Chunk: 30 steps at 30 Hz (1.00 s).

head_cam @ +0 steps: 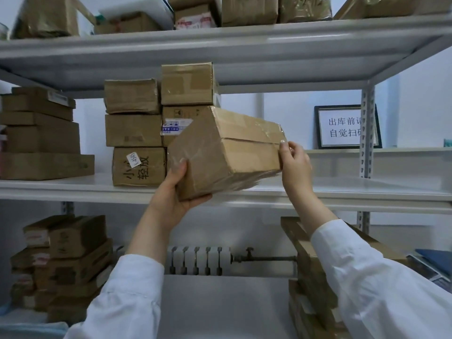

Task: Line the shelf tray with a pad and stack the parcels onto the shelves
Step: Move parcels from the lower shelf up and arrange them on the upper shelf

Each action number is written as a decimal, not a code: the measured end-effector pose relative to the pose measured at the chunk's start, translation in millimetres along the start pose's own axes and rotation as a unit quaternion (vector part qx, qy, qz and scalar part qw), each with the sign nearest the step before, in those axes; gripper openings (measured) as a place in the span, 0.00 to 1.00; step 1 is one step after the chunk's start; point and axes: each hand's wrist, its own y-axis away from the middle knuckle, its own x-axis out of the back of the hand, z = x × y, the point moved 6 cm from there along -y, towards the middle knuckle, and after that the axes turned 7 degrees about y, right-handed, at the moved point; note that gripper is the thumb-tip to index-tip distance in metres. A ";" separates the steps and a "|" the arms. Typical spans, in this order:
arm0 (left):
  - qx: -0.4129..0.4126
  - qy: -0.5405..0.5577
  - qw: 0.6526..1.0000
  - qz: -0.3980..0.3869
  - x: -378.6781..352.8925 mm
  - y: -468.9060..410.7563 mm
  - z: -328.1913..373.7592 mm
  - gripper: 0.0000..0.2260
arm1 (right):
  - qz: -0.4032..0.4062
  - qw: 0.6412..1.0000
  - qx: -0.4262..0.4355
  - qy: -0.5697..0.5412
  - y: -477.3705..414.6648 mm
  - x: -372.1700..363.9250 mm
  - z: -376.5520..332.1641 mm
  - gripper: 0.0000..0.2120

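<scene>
Left hand (177, 192) grips the near lower corner of a taped parcel (227, 152); right hand (294, 162) pinches its far end. Stiff cardboard, slick tape: best supported underneath.

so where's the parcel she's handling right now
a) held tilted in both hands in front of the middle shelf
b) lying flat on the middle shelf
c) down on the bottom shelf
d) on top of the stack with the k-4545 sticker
a: the parcel is tilted, with the left hand under its lower corner and the right hand at its far end, not yet set flat on the middle shelf.
</scene>
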 end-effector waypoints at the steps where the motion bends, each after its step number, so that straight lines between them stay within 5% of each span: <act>1: -0.011 -0.003 1.000 0.003 -4.7 -4.2 -3.2 0.35 | -0.011 1.000 -0.009 0.011 -1.8 -1.4 5.7 0.24; 3: -0.037 -0.022 0.999 0.006 -13.6 -10.6 -8.5 0.21 | -0.041 0.999 -0.026 0.009 -3.5 -7.9 17.5 0.25; 6: -0.055 -0.057 0.997 0.015 -25.1 -19.7 -20.3 0.16 | -0.073 0.996 -0.053 -0.010 -4.3 -11.1 33.1 0.22; 13: -0.090 -0.176 0.979 0.042 -32.9 -44.6 -50.0 0.31 | -0.160 0.954 -0.177 -0.184 5.5 -19.0 55.6 0.26; 20: -0.118 -0.265 0.943 0.166 -16.6 -63.1 -57.5 0.40 | -0.293 0.938 -0.066 -0.175 10.7 -40.0 54.5 0.41; 23: -0.104 -0.272 0.938 0.189 -12.6 -67.9 -58.4 0.40 | -0.259 0.950 -0.063 -0.160 7.6 -43.6 63.4 0.36; 26: -0.105 -0.286 0.932 0.198 -6.1 -73.7 -60.3 0.27 | -0.154 0.984 -0.078 -0.050 -0.3 -37.9 72.8 0.28; 30: -0.104 -0.297 0.928 0.201 -3.5 -76.6 -61.8 0.22 | -0.144 0.985 -0.093 -0.031 -3.8 -43.3 81.0 0.25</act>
